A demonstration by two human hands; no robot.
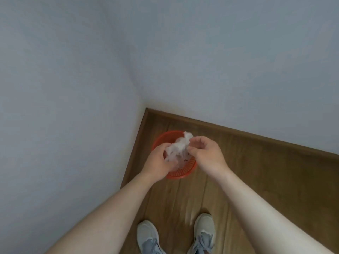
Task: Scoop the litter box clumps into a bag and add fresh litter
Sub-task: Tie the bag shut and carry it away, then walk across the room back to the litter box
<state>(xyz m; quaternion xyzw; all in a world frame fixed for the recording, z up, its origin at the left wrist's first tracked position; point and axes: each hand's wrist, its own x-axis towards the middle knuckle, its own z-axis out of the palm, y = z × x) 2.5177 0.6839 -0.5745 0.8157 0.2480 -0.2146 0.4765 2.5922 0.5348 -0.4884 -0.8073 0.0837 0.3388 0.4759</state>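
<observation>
Both hands, left hand and right hand, grip a crumpled translucent plastic bag above a red slotted wastebasket in the floor corner; fingers closed on it.

Crinkled translucent plastic bag, wood-grain floor

Two bare forearms stretched forward and down, hands close together, left hand curled with fingers closed, right hand pinching with fingertips bent inward, both gripping the same crumpled white bag
</observation>
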